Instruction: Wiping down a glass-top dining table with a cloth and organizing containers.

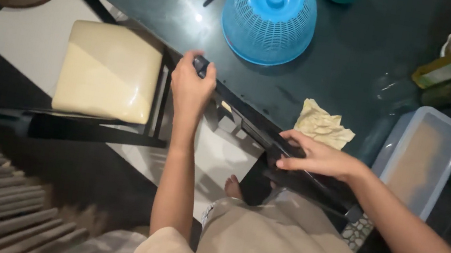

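head view | left hand (pixel 191 85) wraps tight on one end of the black wooden chair back (pixel 250 126), beside the dark glossy table (pixel 362 39) | right hand (pixel 318 158) lies flat on the other end, fingers together | best to pull evenly with both, feet clear

The scene is dimly lit overall, with the dark glossy desk (pixel 335 53) swallowing most of the light. A small bright glare spot is seen on its surface in the upper middle of the frame, suggesting a lamp overhead. The pale chair cushion (pixel 108 70) at left is rendered brightest. The lower left of the frame is smeared by motion blur, and straight lines are bent toward the edges. Deep shadow is held under the desk.
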